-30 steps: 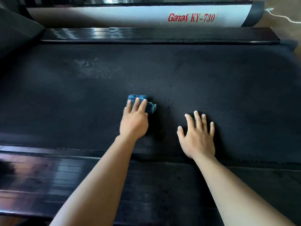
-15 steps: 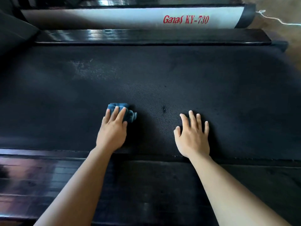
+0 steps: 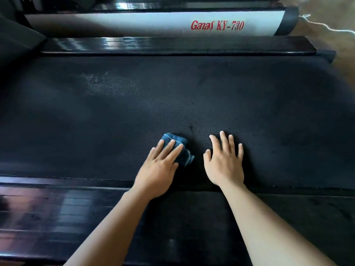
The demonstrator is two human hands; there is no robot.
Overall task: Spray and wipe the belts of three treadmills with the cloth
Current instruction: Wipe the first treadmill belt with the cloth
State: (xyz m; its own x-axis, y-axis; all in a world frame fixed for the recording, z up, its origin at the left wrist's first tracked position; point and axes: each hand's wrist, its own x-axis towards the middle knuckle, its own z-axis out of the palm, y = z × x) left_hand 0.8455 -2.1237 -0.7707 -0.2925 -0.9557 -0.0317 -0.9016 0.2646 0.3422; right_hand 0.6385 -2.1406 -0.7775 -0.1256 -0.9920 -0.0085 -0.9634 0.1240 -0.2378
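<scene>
A wide black treadmill belt (image 3: 192,96) fills the view, with a pale wet-looking patch (image 3: 109,85) at its far left. My left hand (image 3: 159,167) presses a bunched blue cloth (image 3: 182,152) flat against the belt with straight fingers, near the belt's front edge. Just to the right of it, my right hand (image 3: 224,160) lies flat on the belt with fingers spread, holding nothing. No spray bottle is in view.
Glossy black side rails run along the front (image 3: 57,208) and the back (image 3: 172,45) of the belt. Behind the far rail lies a white treadmill side cover with red lettering (image 3: 217,25). A white cord (image 3: 326,27) trails on the floor at top right.
My left hand slid the cloth to the left along the belt, then back right, and now lies close beside my right hand. The right hand has stayed planted on the belt.
</scene>
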